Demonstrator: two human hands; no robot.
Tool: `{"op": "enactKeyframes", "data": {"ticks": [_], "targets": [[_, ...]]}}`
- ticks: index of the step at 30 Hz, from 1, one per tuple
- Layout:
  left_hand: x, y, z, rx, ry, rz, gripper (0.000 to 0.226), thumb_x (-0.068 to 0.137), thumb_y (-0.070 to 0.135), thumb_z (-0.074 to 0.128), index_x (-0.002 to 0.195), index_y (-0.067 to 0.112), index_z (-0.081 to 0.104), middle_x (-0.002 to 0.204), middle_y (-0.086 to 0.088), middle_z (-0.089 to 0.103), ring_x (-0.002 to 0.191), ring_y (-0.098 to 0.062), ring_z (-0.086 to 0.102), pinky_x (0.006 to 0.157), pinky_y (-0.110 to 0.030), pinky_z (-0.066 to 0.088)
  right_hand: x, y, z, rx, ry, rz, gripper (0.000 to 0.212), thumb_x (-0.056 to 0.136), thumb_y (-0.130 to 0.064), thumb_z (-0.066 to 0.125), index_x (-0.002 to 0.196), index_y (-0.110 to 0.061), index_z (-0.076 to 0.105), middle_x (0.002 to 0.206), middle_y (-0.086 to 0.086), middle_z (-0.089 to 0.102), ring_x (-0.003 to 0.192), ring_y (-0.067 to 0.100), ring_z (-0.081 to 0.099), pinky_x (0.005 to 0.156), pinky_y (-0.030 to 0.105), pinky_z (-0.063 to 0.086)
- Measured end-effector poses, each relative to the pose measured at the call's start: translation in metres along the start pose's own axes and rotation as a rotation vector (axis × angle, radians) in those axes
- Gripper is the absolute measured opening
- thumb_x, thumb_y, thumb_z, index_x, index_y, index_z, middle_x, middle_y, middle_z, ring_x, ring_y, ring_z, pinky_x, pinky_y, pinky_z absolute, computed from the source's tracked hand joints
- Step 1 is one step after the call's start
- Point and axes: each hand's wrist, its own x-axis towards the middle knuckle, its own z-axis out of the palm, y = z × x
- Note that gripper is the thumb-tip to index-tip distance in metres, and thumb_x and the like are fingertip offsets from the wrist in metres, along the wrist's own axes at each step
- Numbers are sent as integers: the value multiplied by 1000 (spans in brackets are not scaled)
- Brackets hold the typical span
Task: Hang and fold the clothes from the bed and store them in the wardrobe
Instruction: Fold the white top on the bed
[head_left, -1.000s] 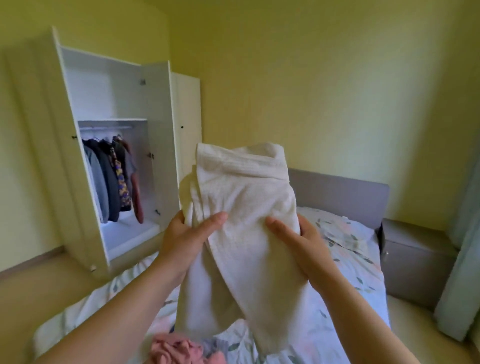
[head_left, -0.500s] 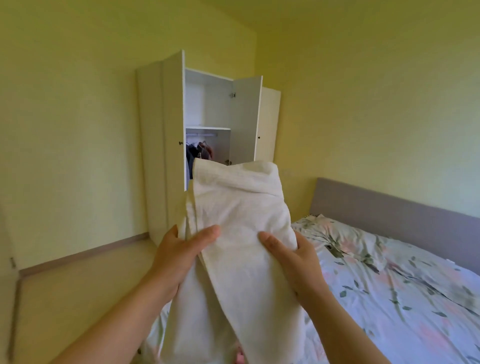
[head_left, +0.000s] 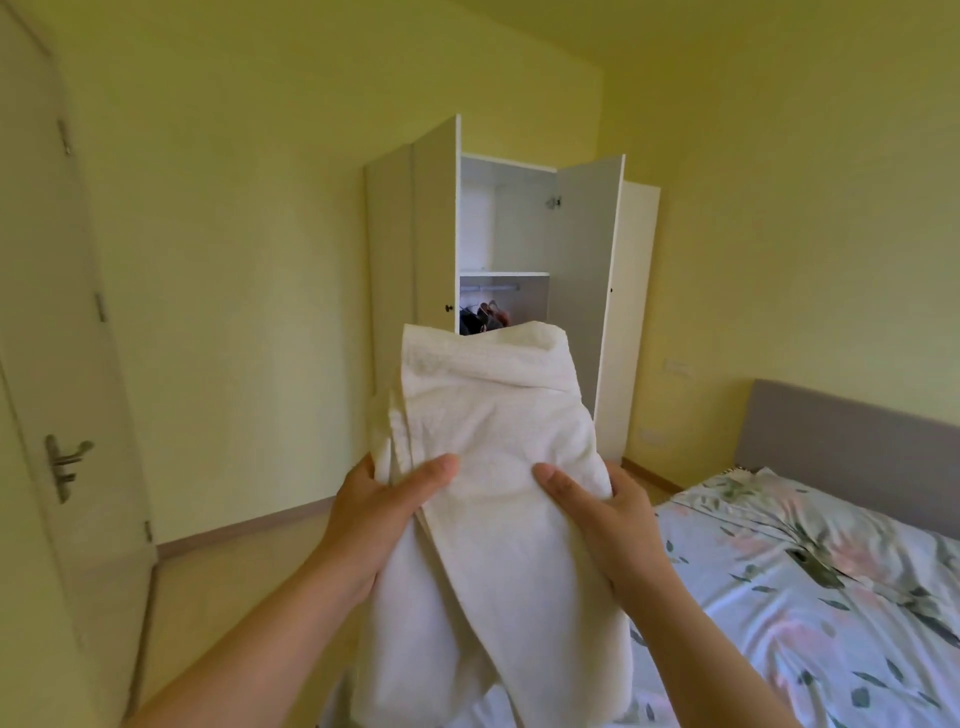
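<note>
Both hands are gripping a folded cream towel, left hand (head_left: 382, 512) and right hand (head_left: 605, 512) on either side with thumbs pressing the front. The towel (head_left: 488, 467) is hanging above the near-left corner of the floral bed (head_left: 810, 587). The white wardrobe (head_left: 504, 249) is standing open against the far wall, a few dark clothes (head_left: 480, 319) hanging inside.

Bed (head_left: 841, 441) (rumpled floral sheet (head_left: 779, 597))
</note>
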Motion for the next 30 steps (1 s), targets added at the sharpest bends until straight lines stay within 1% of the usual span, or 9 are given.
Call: {"op": "enactKeyframes", "data": {"ticks": [5,8,10,15,19,22,25,27,30], "targets": [[60,0,-43,13,49,4,55,60,43,88,108,23,69,95,4,76,86,-15,74,80,-36,57,51,2,60,31,-78,-9,33,69,-45,82,92,-23,73,85,-8,76,75,8,73,55,14,52],[101,-4,-81,32,84,7,58,54,51,85,105,27,70,93,8,76,82,-13,74,73,-32,55,78,4,108,39,-118,-24,21,74,-37,82,88,-23,75,84,-5,77,75,11,73,56,15,52],[130,-6,-109,47,92,12,62,50,55,85,104,29,69,94,8,76,84,-13,73,75,-34,56,94,9,142,38,-119,-34,17,75,-35,81,85,-23,76,83,-4,77,74,11,73,55,15,52],[201,-7,-172,69,57,39,69,46,61,84,107,33,68,97,11,75,87,-12,73,79,-36,57,134,19,220,59,-109,-29,19,74,-36,81,88,-25,74,83,-6,77,71,9,73,54,14,52],[258,-13,-202,63,4,24,67,49,59,84,109,32,68,99,9,75,90,-14,73,86,-42,56,166,28,263,40,-70,-11,12,73,-38,82,83,-34,75,83,-8,76,73,8,73,55,14,53],[295,-28,-208,25,-21,4,65,49,58,84,107,33,68,98,9,75,88,-13,73,85,-42,56,192,43,280,28,-31,12,23,71,-39,83,88,-26,74,84,-7,76,73,9,73,55,15,53],[335,-43,-209,11,-42,-26,68,48,57,85,108,31,68,99,7,75,90,-16,73,88,-45,56,224,57,292,-5,-5,22,35,68,-44,83,94,-25,72,87,-8,76,76,9,73,60,20,56],[366,-50,-207,14,-56,-26,66,49,56,84,108,30,68,100,6,75,92,-17,72,89,-46,55,249,70,299,-11,13,27,36,68,-46,82,95,-25,72,88,-7,77,78,10,73,65,25,57],[410,-64,-202,22,-73,-9,65,51,54,85,109,29,68,100,7,75,91,-15,73,88,-43,55,289,91,307,-2,36,26,36,69,-44,83,94,-22,72,87,-5,77,78,12,74,63,23,57]]}}
